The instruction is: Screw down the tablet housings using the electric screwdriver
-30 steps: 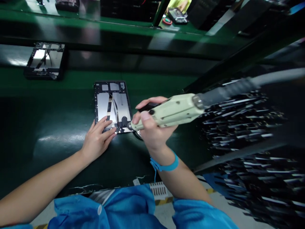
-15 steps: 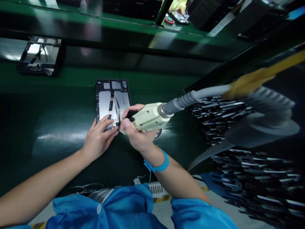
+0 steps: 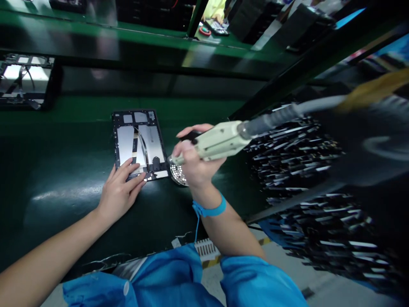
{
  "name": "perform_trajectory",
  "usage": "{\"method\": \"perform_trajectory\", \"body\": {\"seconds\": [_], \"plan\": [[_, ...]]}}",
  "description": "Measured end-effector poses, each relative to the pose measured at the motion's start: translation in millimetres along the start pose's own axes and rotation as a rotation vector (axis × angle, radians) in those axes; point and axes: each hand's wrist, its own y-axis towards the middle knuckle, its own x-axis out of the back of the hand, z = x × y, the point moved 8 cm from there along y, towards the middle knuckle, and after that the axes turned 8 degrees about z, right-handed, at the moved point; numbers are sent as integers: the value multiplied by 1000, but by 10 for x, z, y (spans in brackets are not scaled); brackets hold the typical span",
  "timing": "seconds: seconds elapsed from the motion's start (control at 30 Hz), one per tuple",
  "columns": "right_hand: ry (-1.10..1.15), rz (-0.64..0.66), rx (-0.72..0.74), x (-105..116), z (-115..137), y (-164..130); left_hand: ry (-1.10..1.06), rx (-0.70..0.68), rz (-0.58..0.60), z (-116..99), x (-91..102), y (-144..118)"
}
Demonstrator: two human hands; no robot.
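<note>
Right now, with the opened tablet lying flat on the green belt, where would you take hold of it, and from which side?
Probably by the two long edges of the opened tablet, coming down from above at its far, upper half. It lies flat with inner parts and a looped cable exposed, so the face is best avoided. The left hand presses its near corner, and the right hand holds an electric screwdriver beside the near right corner.
</note>
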Motion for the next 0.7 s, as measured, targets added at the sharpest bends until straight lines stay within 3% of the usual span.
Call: {"method": "perform_trajectory", "body": {"seconds": [0.1,0.23,0.7], "plan": [[-67,-111,-21,229,-217,162,-3,7,7,-4,4,2],[-97,-100,-42,288,-413,230,7,8,23,-11,12,9],[-136,-127,-82,284,-485,167,1,16,26,5,1,5]]}}
